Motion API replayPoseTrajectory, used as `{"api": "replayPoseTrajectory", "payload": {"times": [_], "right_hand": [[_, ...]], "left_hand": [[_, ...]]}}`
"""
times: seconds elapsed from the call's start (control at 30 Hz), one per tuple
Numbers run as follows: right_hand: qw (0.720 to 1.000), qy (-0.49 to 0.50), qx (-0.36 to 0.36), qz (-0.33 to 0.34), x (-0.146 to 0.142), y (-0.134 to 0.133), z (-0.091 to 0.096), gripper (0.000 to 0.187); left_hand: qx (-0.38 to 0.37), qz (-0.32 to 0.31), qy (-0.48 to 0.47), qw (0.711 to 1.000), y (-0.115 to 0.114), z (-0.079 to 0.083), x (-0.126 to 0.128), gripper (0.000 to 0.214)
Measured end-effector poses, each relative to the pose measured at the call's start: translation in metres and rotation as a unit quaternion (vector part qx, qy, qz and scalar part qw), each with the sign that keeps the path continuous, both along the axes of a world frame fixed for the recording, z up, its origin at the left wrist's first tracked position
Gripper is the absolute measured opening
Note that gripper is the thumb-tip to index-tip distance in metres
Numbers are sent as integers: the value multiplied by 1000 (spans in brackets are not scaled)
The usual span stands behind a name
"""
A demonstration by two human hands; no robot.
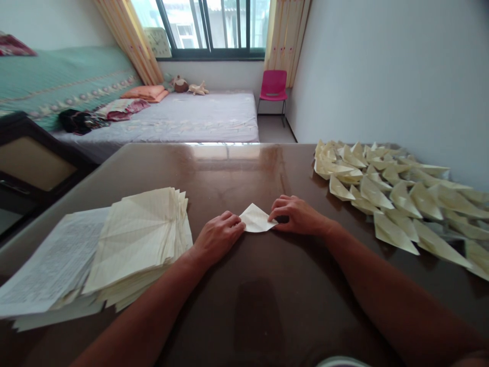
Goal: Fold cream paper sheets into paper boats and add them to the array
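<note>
A small folded sheet of cream paper [255, 219] lies in the middle of the brown table, its pointed corner facing away from me. My left hand [220, 232] pinches its left corner between thumb and fingers. At the opposite corner, my right hand [294, 214] is closed on the paper's right edge, fingers bent. Left of my left arm sits a thick stack of creased cream sheets [133, 234]. Many folded paper boats [382, 188] crowd together on the right side of the table.
Printed white sheets [49, 260] lie under and beside the cream stack. A rounded rim [342, 361] shows at the near edge. Beyond the glossy table [214, 178] are a bed [214, 114] and a pink chair [273, 85]. A wall [382, 76] runs along the right.
</note>
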State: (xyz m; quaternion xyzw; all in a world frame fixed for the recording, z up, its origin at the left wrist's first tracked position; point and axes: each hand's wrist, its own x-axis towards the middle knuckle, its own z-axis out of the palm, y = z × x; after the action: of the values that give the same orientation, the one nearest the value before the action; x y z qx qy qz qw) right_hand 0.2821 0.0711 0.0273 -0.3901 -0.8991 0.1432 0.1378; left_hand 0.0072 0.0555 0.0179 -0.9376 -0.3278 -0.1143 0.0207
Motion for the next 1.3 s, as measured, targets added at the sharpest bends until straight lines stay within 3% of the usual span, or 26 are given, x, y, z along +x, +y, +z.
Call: {"api": "replayPoseTrajectory", "payload": {"times": [0.2,0.4,0.6,0.83,1.03,1.3], "right_hand": [[999,15,-9,39,-2,-1,1,21],[997,41,-36,54,-1,0,3,24],[994,53,-59,-78,-10,-2,-6,31],[977,65,-90,-185,-18,-2,-12,22],[972,37,-90,-213,-23,-4,-11,14],[972,-43,-60,-223,-31,-10,-3,14]], "left_hand": [[-3,-1,-14,1000,2,0,-3,27],[-84,25,-71,994,7,0,-4,28],[-150,136,-163,966,12,-8,0,26],[-194,238,-160,938,14,-7,7,27],[-156,250,-145,945,14,-11,9,29],[-117,214,-105,964,13,-11,12,25]]}}
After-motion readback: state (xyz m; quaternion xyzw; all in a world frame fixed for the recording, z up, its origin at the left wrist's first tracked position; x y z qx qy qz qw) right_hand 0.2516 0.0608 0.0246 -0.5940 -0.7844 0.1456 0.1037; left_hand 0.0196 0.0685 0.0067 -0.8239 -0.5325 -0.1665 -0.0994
